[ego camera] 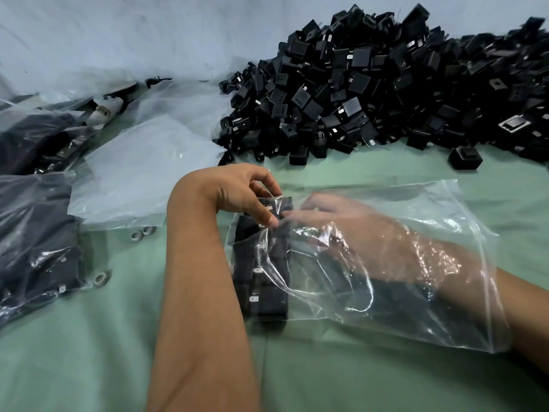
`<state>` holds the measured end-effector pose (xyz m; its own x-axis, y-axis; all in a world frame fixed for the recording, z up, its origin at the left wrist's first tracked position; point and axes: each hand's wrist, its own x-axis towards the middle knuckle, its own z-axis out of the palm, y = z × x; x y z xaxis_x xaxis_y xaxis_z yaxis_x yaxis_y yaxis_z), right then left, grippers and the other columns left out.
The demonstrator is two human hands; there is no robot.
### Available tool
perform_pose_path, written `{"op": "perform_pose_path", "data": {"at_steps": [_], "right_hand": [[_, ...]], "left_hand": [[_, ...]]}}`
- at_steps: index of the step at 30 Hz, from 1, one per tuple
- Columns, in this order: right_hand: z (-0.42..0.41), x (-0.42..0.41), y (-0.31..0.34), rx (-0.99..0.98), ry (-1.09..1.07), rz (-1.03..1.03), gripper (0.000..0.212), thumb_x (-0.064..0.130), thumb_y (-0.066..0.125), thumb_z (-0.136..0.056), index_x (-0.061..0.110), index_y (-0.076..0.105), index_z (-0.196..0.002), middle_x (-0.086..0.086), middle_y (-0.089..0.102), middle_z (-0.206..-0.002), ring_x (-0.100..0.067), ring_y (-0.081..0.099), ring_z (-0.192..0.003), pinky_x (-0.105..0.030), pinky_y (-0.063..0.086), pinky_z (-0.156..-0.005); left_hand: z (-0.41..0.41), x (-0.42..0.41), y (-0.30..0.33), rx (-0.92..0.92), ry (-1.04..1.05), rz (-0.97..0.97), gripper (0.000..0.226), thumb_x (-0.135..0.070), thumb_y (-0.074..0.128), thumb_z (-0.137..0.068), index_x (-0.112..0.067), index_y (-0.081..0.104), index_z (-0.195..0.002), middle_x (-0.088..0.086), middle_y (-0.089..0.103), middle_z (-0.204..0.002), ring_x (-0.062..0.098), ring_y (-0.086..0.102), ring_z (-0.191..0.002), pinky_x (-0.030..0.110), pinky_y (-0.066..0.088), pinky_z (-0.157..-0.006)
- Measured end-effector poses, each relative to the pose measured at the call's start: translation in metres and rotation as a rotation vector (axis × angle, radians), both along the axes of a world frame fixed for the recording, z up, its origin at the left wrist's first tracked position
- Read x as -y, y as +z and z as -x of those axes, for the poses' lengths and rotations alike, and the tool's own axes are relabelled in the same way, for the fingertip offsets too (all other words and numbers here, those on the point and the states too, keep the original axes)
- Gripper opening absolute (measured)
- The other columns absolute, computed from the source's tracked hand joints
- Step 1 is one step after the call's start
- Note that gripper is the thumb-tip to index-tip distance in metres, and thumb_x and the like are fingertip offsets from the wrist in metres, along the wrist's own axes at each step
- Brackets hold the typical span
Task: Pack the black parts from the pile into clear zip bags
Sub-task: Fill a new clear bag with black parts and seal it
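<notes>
A clear zip bag [430, 239] lies on the green table [89, 352] in front of me. Several black parts [261, 275] stand in a neat row at its closed left end. My right hand [335, 221] is inside the bag up to the forearm, fingers stretched out towards the top part of the row. From outside, my left hand [246, 194] pinches the bag's film at that same part with thumb and fingers. The big pile of black parts [371, 93] with metal tabs fills the back right of the table.
Filled bags of black parts [35, 239] lie at the left edge. Empty clear bags [142, 171] are stacked between them and the pile. A few small metal rings [144, 232] lie on the table near my left arm. A loose part [465, 157] sits apart from the pile.
</notes>
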<state>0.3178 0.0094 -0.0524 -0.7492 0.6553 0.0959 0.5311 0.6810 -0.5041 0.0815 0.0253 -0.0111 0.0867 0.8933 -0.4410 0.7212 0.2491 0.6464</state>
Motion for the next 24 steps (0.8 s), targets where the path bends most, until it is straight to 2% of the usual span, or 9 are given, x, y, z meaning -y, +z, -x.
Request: {"op": "perform_pose_path", "data": {"at_steps": [3, 6, 10, 13, 16, 18, 20, 22, 24], "right_hand": [[-0.002, 0.001, -0.005, -0.131, 0.042, -0.035, 0.036, 0.018, 0.058, -0.103, 0.028, 0.065, -0.137, 0.010, 0.062, -0.125, -0.003, 0.057, -0.109, -0.021, 0.046, -0.099], [-0.005, -0.005, -0.016, -0.173, 0.047, -0.047, 0.040, 0.021, 0.056, -0.103, 0.036, 0.060, -0.140, 0.016, 0.059, -0.126, 0.004, 0.053, -0.112, -0.015, 0.043, -0.095], [-0.006, -0.010, -0.024, -0.176, 0.008, -0.014, 0.031, 0.033, 0.053, -0.104, 0.050, 0.057, -0.130, 0.024, 0.057, -0.128, 0.013, 0.047, -0.113, -0.024, 0.048, -0.096], [0.001, -0.002, -0.015, -0.147, 0.056, -0.097, 0.023, 0.052, 0.058, -0.090, 0.071, 0.058, -0.102, 0.033, 0.060, -0.110, -0.001, 0.063, -0.102, -0.033, 0.056, -0.090], [0.002, 0.004, -0.016, -0.223, -0.056, -0.089, 0.027, 0.030, 0.065, -0.091, 0.043, 0.070, -0.114, 0.004, 0.069, -0.116, -0.011, 0.064, -0.099, -0.038, 0.060, -0.092], [-0.002, 0.003, -0.021, -0.224, -0.065, -0.026, 0.031, 0.017, 0.059, -0.099, 0.017, 0.069, -0.128, -0.012, 0.064, -0.130, -0.016, 0.059, -0.111, -0.026, 0.050, -0.099], [-0.004, 0.004, -0.019, -0.260, -0.048, 0.017, 0.032, 0.011, 0.054, -0.103, 0.005, 0.065, -0.133, -0.020, 0.057, -0.136, -0.021, 0.055, -0.118, -0.024, 0.047, -0.101], [-0.003, 0.007, -0.016, -0.236, -0.044, 0.016, 0.031, 0.006, 0.056, -0.103, 0.003, 0.063, -0.132, -0.018, 0.058, -0.133, -0.028, 0.058, -0.116, -0.039, 0.050, -0.102], [0.000, 0.010, -0.014, -0.212, -0.055, 0.034, 0.029, 0.006, 0.061, -0.100, 0.004, 0.065, -0.129, 0.006, 0.058, -0.113, -0.010, 0.061, -0.093, -0.024, 0.054, -0.090]], "left_hand": [[0.000, 0.000, -0.001, 0.019, 0.053, -0.046, 0.030, -0.010, 0.087, -0.078, -0.017, 0.072, -0.103, 0.000, 0.074, -0.091, 0.013, 0.069, -0.081, 0.027, 0.055, -0.076], [0.000, -0.001, -0.003, 0.016, 0.095, -0.100, 0.015, -0.014, 0.082, -0.086, -0.016, 0.074, -0.099, 0.004, 0.077, -0.091, 0.013, 0.070, -0.082, 0.030, 0.056, -0.087], [0.004, 0.000, -0.003, -0.019, 0.122, -0.130, 0.011, -0.009, 0.076, -0.090, -0.020, 0.076, -0.092, 0.008, 0.076, -0.099, 0.019, 0.070, -0.092, 0.033, 0.054, -0.088], [0.008, 0.000, -0.002, -0.065, 0.159, -0.157, 0.015, -0.009, 0.074, -0.091, -0.024, 0.076, -0.087, 0.003, 0.074, -0.094, 0.017, 0.066, -0.089, 0.030, 0.047, -0.080], [0.012, 0.002, -0.001, -0.067, 0.165, -0.150, 0.017, -0.004, 0.075, -0.089, -0.021, 0.077, -0.088, -0.002, 0.074, -0.085, 0.016, 0.069, -0.089, 0.031, 0.050, -0.086], [0.012, 0.003, 0.001, -0.068, 0.151, -0.143, 0.017, -0.001, 0.076, -0.088, -0.018, 0.077, -0.090, -0.002, 0.075, -0.084, 0.015, 0.070, -0.089, 0.033, 0.052, -0.092], [0.011, 0.003, 0.002, -0.067, 0.142, -0.144, 0.017, 0.000, 0.076, -0.088, -0.017, 0.077, -0.090, -0.002, 0.076, -0.083, 0.015, 0.071, -0.088, 0.033, 0.053, -0.094], [0.010, 0.003, 0.002, -0.064, 0.136, -0.148, 0.018, 0.000, 0.076, -0.087, -0.017, 0.077, -0.090, -0.002, 0.076, -0.083, 0.016, 0.071, -0.090, 0.033, 0.053, -0.094], [0.010, 0.003, 0.002, -0.059, 0.127, -0.147, 0.018, 0.000, 0.076, -0.087, -0.018, 0.078, -0.089, -0.004, 0.076, -0.078, 0.015, 0.072, -0.089, 0.032, 0.053, -0.092]]}}
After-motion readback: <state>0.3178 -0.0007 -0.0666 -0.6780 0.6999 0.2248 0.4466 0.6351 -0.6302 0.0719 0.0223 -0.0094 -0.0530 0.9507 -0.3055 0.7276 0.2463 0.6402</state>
